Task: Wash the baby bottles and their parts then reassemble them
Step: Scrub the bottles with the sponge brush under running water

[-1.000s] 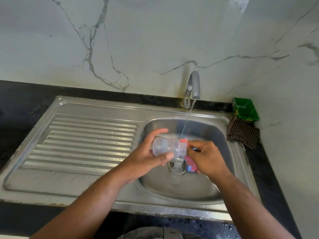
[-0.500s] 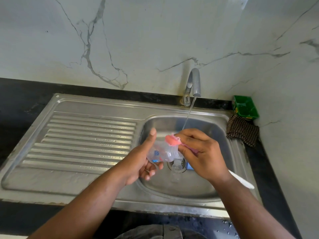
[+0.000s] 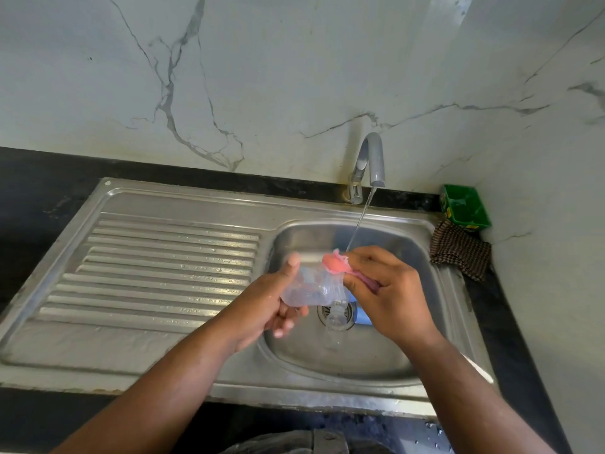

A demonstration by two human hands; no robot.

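The steel sink (image 3: 183, 204) spans the frame's middle, and its tap (image 3: 371, 158) runs at upper right, so the stream lands beside the work. At centre the left hand (image 3: 268, 303) grips the clear bottle (image 3: 311, 286) sideways, mouth facing right. The right hand (image 3: 389, 296) grips a pink brush (image 3: 335, 263) at that mouth, likely for scrubbing.

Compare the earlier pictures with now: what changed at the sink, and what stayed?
The right hand rose, lifting the pink brush to the mouth of the clear bottle. The left hand shifted its grip, thumb now upright. Tap running, cloth and green box unchanged.
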